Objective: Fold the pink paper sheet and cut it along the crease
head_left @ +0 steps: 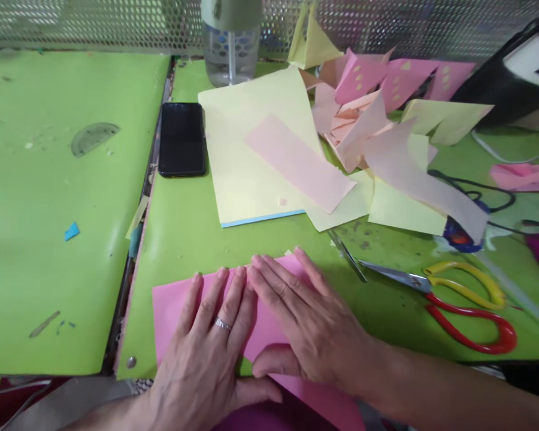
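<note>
A pink sheet of paper [170,308] lies at the front edge of the green table, and part of it hangs over toward me. My left hand [206,347] rests flat on it, fingers stretched out and a ring on one of them. Beside it my right hand [305,323] also presses flat near the paper's far edge, fingertips close to those of the left. Both hands are open and hide the middle of the sheet. To the right lie scissors [420,281] with one yellow and one red handle, blades pointing left, next to a thin metal tool [348,256].
Behind the paper are a black phone [182,139], cream sheets [260,179] with a pale pink strip [300,161], and a water bottle [232,51]. Folded pink and yellow pieces [362,114] pile up at the back right. A protractor [94,139] lies left of the table's gap.
</note>
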`<state>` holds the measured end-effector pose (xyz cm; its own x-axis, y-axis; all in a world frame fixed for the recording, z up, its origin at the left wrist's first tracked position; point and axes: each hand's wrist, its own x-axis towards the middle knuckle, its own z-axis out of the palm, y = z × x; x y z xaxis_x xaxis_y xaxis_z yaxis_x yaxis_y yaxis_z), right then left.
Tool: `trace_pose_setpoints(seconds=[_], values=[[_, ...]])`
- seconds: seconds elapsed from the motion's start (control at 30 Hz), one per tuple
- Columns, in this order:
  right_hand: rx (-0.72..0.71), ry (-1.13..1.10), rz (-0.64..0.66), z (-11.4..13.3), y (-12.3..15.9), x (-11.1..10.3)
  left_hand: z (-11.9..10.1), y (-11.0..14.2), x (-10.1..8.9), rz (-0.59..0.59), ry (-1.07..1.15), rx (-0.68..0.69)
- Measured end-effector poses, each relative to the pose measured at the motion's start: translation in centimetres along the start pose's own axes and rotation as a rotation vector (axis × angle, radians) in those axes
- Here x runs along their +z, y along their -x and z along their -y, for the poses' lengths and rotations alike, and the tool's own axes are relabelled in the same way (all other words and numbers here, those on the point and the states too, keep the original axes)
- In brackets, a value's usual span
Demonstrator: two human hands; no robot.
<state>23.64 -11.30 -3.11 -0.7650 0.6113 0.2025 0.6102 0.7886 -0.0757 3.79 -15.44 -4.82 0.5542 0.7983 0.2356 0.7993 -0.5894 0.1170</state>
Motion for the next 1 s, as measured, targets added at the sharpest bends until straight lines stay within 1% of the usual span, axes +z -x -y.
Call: trace_pose_setpoints(seconds=[0.13,0.3,0.4,0.47,0.57,0.7,0.8,0.9,1.0], values=[[0.073,0.068,-0.015,-1.0,1.3,-0.5,0.1,0.0,-0.3,0.029,-0.025,-0.002],[0.076,0.113,-0.022,-1.7,2.0,-0.6,0.2,0.0,-0.5,0.049,-0.02,-0.029],[0.068,0.121,-0.028,-1.8,1.9,-0.5,0.3,0.1,-0.7,0.063,-0.027,-0.031],[0.063,0.125,-0.034,-1.8,1.8,-0.4,0.5,0.4,-0.9,0.059,-0.038,-0.063],[0.063,0.127,-0.043,-1.7,1.8,-0.4,1.3,1.6,-1.5,0.055,-0.071,-0.134],[0.068,0.118,-0.037,-1.8,1.7,-0.3,2.6,3.6,-2.2,0.065,-0.126,-0.163],[0.053,0.107,-0.039,-2.1,1.6,-0.5,3.2,4.5,-2.6,0.053,-0.158,-0.202],[0.034,0.088,-0.019,-2.3,1.3,-1.1,3.1,4.5,-2.7,0.027,-0.165,-0.24],[0.083,0.13,-0.019,-1.5,0.1,-1.8,2.9,4.0,-2.6,0.005,-0.171,-0.268]])
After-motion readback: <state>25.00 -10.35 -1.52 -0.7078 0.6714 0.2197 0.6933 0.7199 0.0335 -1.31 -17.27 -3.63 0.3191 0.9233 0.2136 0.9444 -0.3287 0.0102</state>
